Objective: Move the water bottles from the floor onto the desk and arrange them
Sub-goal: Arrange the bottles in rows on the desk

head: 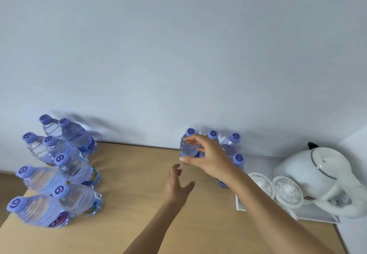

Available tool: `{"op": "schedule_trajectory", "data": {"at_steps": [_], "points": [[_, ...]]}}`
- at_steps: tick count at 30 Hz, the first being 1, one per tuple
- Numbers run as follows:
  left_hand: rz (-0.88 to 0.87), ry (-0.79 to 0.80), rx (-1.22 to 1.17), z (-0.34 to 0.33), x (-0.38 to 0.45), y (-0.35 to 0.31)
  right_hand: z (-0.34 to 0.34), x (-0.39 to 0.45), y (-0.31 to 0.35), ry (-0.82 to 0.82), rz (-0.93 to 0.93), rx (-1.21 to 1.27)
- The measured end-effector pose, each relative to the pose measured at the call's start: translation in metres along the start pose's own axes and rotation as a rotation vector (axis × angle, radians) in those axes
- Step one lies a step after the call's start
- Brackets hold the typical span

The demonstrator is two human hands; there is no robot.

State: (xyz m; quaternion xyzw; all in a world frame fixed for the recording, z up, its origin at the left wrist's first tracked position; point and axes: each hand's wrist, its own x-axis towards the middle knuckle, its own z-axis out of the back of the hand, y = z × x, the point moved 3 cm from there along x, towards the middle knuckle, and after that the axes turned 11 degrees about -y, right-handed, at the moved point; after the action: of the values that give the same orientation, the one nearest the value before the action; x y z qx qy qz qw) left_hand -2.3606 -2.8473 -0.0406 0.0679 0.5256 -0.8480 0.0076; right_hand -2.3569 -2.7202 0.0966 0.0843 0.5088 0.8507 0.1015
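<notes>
- A wooden desk (139, 204) runs along a pale wall (178, 45)
- The right hand (206, 157) grips a bottle (188, 148) at the far edge of the desk, close to the wall, with thumb on the near side and fingers curled round the shoulder just under its purple cap (190, 131)
- Whether this bottle stands on the desk or is held just above it cannot be told; the hand hides its base
- The left hand (177, 184) is open and empty, fingers spread, palm turned toward the right, just near and left of the gripped bottle and not touching it
- Three more bottles (235, 144) stand just right of the gripped one, partly hidden behind the right hand and wrist
- At the left end of the desk stands a cluster of eight bottles (75, 174), packed close and upright, though the wide lens makes them seem to lean outward
- At the right a white tray (309, 217) carries a white kettle (317, 174) and two upturned cups (288, 192), the cups to the left of the kettle
- The bottles by the right hand are just beside the tray's far left corner
</notes>
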Motion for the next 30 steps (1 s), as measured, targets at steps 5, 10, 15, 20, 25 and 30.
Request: {"op": "schedule_trajectory", "data": {"at_steps": [5,10,15,20,25,30], "points": [[0.057,-0.169,-0.051,0.073,-0.014,0.025,-0.07,-0.005,0.024,0.165,0.017,0.004],[0.125,-0.352,-0.07,0.141,-0.032,0.057,-0.145,-0.012,0.047,0.305,0.063,0.0],[0.2,-0.512,-0.087,0.199,-0.049,0.09,-0.219,-0.018,0.069,0.434,0.103,-0.017],[0.245,-0.598,-0.104,0.241,-0.058,0.115,-0.276,-0.021,0.09,0.525,0.169,-0.072],[0.292,-0.587,-0.116,0.258,-0.061,0.13,-0.303,-0.021,0.091,0.496,0.183,-0.104],[0.301,-0.575,-0.113,0.265,-0.062,0.142,-0.317,-0.021,0.083,0.451,0.095,-0.096]]}}
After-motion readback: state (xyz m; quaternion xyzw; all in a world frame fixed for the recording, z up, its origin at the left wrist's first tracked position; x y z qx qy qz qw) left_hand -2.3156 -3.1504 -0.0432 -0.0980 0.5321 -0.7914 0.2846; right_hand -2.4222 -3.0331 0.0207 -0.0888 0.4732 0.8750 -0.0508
